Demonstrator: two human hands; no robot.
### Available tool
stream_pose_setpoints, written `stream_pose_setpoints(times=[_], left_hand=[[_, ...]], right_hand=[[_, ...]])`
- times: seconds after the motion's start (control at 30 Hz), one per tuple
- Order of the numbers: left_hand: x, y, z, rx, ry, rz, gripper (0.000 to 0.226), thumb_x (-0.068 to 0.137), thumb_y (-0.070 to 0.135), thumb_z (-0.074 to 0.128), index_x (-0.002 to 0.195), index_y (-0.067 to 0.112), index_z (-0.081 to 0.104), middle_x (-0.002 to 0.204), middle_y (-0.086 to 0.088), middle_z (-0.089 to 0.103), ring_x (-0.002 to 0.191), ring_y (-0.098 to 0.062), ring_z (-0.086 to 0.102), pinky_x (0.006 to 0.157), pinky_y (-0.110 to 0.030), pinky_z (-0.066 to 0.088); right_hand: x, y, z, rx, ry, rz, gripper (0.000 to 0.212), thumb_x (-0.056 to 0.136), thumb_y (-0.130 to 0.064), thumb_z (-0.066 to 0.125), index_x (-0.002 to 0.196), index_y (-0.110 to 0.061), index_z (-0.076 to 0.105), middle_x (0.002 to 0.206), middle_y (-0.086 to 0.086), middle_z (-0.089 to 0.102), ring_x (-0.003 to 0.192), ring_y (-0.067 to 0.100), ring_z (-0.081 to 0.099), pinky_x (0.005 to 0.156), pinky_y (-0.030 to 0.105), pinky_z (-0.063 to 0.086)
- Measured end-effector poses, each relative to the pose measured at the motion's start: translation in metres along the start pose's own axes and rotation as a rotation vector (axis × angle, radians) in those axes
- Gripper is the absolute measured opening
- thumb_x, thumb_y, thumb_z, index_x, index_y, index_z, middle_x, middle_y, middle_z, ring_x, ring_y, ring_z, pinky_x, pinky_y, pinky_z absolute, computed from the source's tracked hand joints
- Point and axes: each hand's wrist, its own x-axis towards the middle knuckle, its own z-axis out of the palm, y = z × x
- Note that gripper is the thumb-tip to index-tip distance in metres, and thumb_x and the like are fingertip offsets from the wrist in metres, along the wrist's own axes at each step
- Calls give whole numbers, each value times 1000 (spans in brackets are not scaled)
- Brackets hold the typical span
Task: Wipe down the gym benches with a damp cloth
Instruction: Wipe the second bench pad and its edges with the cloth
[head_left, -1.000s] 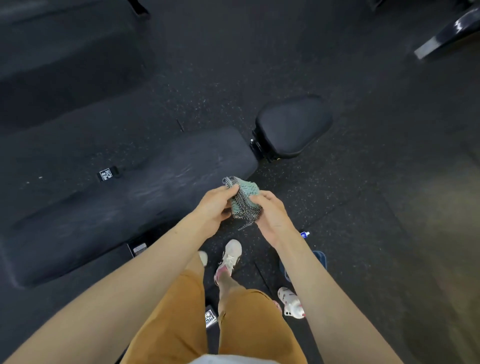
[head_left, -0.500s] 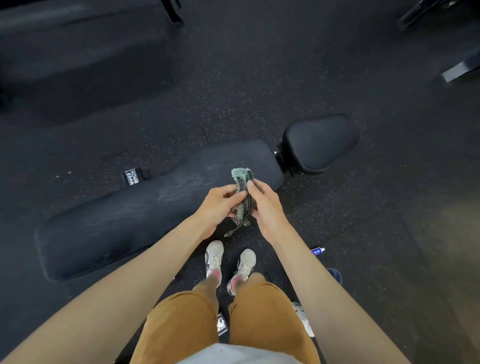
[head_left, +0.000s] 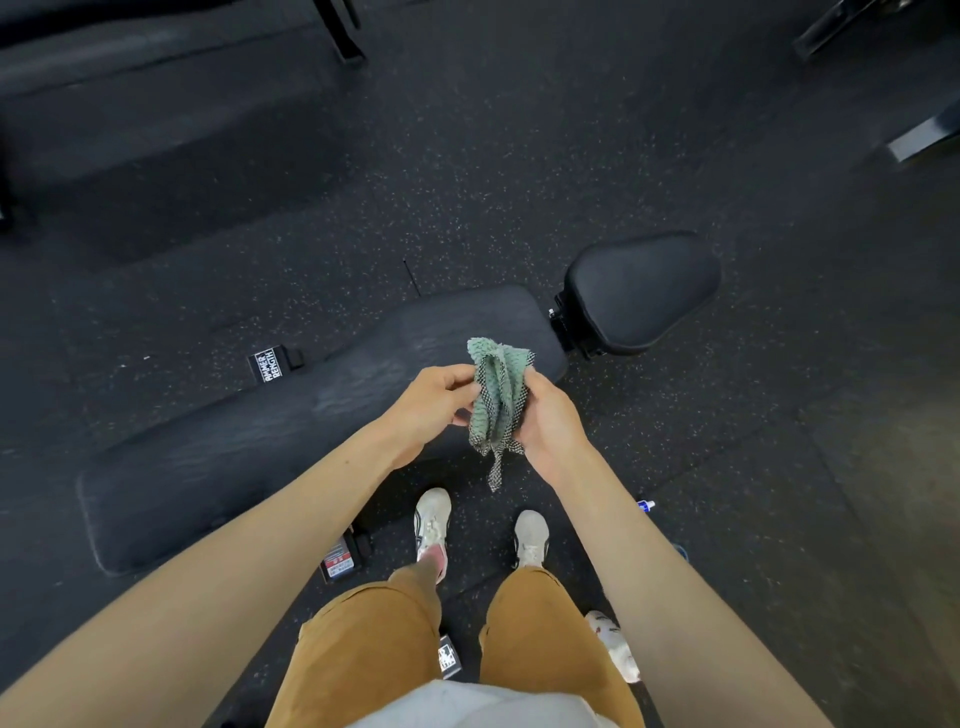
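Note:
A long black gym bench (head_left: 249, 457) lies across the floor in front of me, with its separate black seat pad (head_left: 641, 291) at the right end. Streaks show on the back pad's surface. Above the bench's near edge I hold a bunched green checked cloth (head_left: 498, 395) between both hands. My right hand (head_left: 550, 421) grips its lower part from the right. My left hand (head_left: 436, 400) pinches it from the left with thumb and fingertips. A loose corner of the cloth hangs down below my hands.
The floor is black speckled rubber. A second dark bench (head_left: 130, 67) stands at the far left, and metal frame feet (head_left: 919, 140) show at the top right. A spray bottle (head_left: 618, 644) lies on the floor by my right leg. My feet stand close to the bench.
The cloth has opened out a little between my hands. My view has shifted so the bench sits more to the right and lower, and my feet now stand apart.

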Motion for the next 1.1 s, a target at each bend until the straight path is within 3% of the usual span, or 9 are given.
stream_pose_setpoints(times=[0.1, 0.23, 0.43, 0.57, 0.67, 0.8, 0.9, 1.0, 1.1], left_hand=[[3, 3, 8, 37, -17, 5, 28, 100, 7, 45, 117, 17, 65, 99, -4, 71, 84, -14, 61, 82, -32, 50], [4, 10, 36, 89, -11, 21, 31, 95, 9, 54, 125, 15, 61, 89, 1, 64, 77, -9, 57, 81, -30, 51], [7, 18, 65, 33, 173, -45, 32, 93, -2, 50, 116, 14, 65, 87, -3, 66, 72, -11, 57, 80, -33, 50], [10, 19, 84, 339, 374, 4, 36, 91, 6, 59, 127, 12, 58, 106, -7, 58, 90, -12, 54, 90, -28, 46], [5, 29, 122, 476, 383, 168, 29, 89, 10, 62, 118, 13, 63, 109, -5, 53, 94, -11, 52, 90, -18, 39], [0, 36, 174, 464, 269, 218, 30, 86, 21, 68, 114, 11, 64, 105, -6, 57, 97, -16, 55, 90, -24, 41], [1, 37, 194, 393, 274, 218, 41, 81, 27, 74, 117, 12, 62, 107, -6, 54, 95, -14, 55, 81, -9, 40], [1, 35, 204, 385, 213, 202, 48, 76, 30, 78, 117, 14, 58, 108, -4, 51, 92, -9, 53, 75, -2, 38], [-2, 34, 215, 444, 190, 222, 48, 75, 19, 80, 115, 13, 54, 107, -3, 47, 88, -4, 49, 74, -1, 36]], right_hand=[[-3, -9, -10, -48, -89, 35, 56, 99, -52, 38, 127, -8, 59, 121, 16, 66, 110, 29, 64, 96, 47, 51], [-14, -15, -26, -120, -159, -49, 40, 96, -24, 57, 126, 1, 56, 117, 20, 64, 108, 30, 63, 96, 46, 51], [-21, -36, -77, 79, -67, 2, 35, 103, -14, 39, 133, 0, 50, 129, 19, 59, 118, 30, 58, 95, 44, 49], [-37, -52, -104, 112, -108, 28, 35, 104, -16, 37, 133, 1, 49, 128, 19, 60, 112, 28, 61, 92, 42, 50], [-42, -58, -117, 105, -162, 55, 44, 105, -32, 33, 134, -4, 50, 127, 18, 62, 112, 27, 62, 93, 41, 50], [-41, -62, -136, 51, -193, 72, 75, 96, -65, 12, 122, -16, 62, 123, 10, 66, 112, 23, 63, 100, 44, 45], [-44, -62, -152, 60, -150, 56, 59, 102, -51, 22, 118, -13, 63, 123, 12, 65, 107, 23, 64, 92, 40, 48], [-50, -65, -165, -25, -175, 5, 24, 100, -17, 47, 117, -10, 63, 108, 13, 68, 90, 22, 67, 75, 35, 52], [-57, -69, -172, 18, -190, 17, 19, 94, -3, 54, 108, -11, 64, 99, 11, 68, 86, 22, 67, 65, 32, 55]])
